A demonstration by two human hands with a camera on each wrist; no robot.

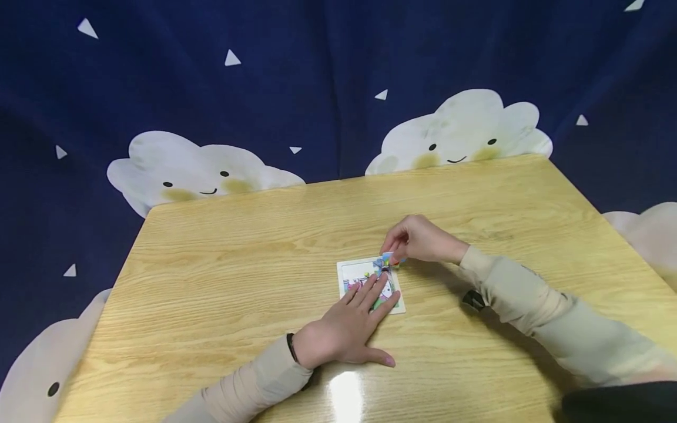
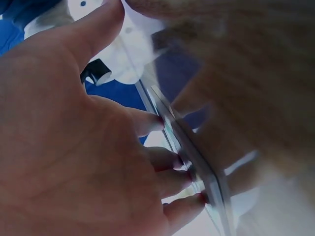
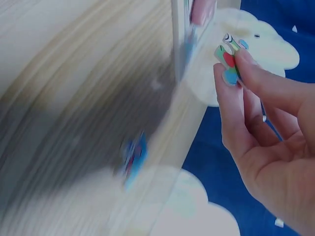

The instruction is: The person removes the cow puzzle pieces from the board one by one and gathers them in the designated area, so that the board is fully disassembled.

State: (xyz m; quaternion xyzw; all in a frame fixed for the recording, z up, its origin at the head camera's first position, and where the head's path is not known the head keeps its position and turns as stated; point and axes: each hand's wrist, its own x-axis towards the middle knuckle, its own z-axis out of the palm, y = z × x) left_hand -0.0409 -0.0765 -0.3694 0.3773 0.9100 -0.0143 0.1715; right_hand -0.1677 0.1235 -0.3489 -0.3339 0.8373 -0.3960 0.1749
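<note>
A small square jigsaw puzzle in a white tray (image 1: 341, 279) lies on the table, its colourful picture partly covered. My left hand (image 1: 346, 329) rests on it with straight, spread fingers; the left wrist view shows the fingertips (image 2: 170, 160) touching the tray. At the tray's far right corner, my right hand (image 1: 420, 238) pinches a puzzle piece (image 3: 228, 60) between thumb and finger. That piece is green, red and blue, and appears held up off the table in the right wrist view. A blurred blue and red piece (image 3: 134, 160) lies on the wood nearby.
The light wooden table (image 1: 222, 282) has a glossy surface with reflections. Behind it hangs a dark blue curtain (image 1: 296, 76) with white clouds and triangles. A dark object (image 1: 624, 402) juts in at the lower right.
</note>
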